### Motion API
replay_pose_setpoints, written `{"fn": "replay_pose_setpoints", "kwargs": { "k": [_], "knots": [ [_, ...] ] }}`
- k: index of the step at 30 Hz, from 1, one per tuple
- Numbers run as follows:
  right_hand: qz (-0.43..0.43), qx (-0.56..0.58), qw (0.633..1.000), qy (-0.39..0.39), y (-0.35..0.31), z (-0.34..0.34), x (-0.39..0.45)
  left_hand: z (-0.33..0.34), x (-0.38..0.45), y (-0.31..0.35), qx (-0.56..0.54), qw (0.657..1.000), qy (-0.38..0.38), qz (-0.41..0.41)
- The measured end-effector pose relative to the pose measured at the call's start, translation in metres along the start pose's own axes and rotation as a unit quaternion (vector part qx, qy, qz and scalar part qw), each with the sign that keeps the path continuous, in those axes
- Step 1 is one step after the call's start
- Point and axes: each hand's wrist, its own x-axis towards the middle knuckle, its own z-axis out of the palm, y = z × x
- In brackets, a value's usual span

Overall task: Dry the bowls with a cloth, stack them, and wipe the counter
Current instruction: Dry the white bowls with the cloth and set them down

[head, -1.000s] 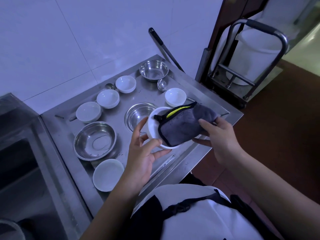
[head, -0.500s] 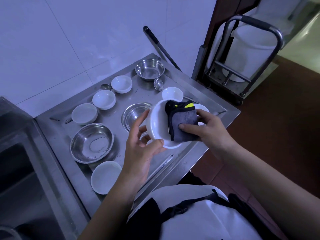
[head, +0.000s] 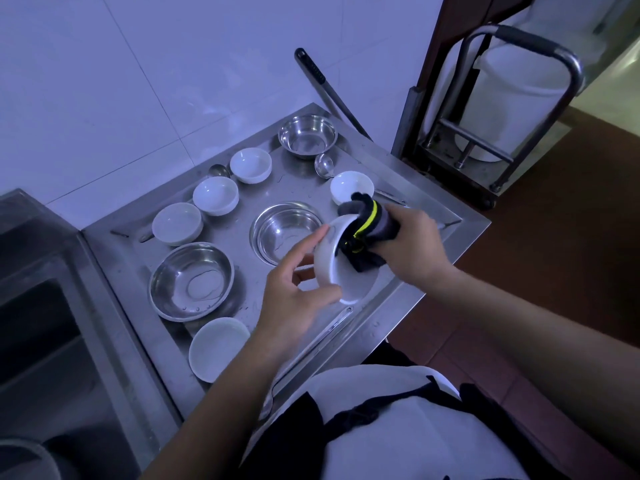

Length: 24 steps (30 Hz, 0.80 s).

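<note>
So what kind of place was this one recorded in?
Probably a commercial or canteen kitchen's washing-up area: a stainless steel counter beside a sink, many white and steel bowls laid out, a white-tiled wall, and a metal trolley carrying a large white bucket.

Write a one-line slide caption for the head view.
Left hand tilts a white bowl while right hand wipes inside with a grey cloth above the steel counter.
</note>
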Motion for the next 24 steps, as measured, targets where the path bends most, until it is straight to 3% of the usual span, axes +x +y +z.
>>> {"fn": "replay_pose_setpoints", "kwargs": {
  "k": [2, 4, 6, 9, 11, 14, 16, 19, 22, 24],
  "knots": [
    [-0.13, -0.097, 0.987, 0.0, -0.008, -0.01, 0.004, -0.009, 0.012, 0.01, -0.012, 0.998, -0.041, -0.039],
    [-0.193, -0.134, 0.972, -0.008, -0.013, -0.014, 0.008, -0.017, 0.025, 0.021, 0.001, 0.994, -0.09, -0.064],
    [-0.148, -0.145, 0.978, -0.003, -0.015, -0.011, 0.012, -0.023, 0.035, 0.025, 0.019, 0.992, -0.107, -0.067],
    [0.011, -0.121, 0.992, 0.018, -0.007, -0.007, 0.022, -0.023, 0.037, 0.015, -0.011, 0.999, -0.019, -0.026],
    [0.148, 0.022, 0.988, 0.03, -0.001, -0.004, 0.022, -0.018, 0.034, 0.004, -0.03, 0.999, 0.028, -0.003],
    [0.272, 0.265, 0.925, 0.015, 0.0, 0.006, 0.014, 0.001, 0.024, -0.012, -0.023, 1.0, -0.001, -0.003],
    [0.31, 0.329, 0.892, 0.004, -0.002, 0.014, 0.006, 0.015, 0.019, -0.019, -0.039, 0.999, -0.004, 0.005],
    [0.323, 0.369, 0.871, -0.004, -0.004, 0.017, -0.004, 0.018, 0.02, -0.02, -0.07, 0.997, 0.039, 0.014],
    [0.303, 0.399, 0.864, -0.053, -0.007, 0.009, -0.01, 0.01, 0.021, -0.013, -0.078, 0.995, 0.066, 0.007],
    [0.275, 0.397, 0.875, -0.035, -0.007, 0.006, -0.011, 0.009, 0.02, -0.009, -0.07, 0.995, 0.067, 0.005]
  ]
}}
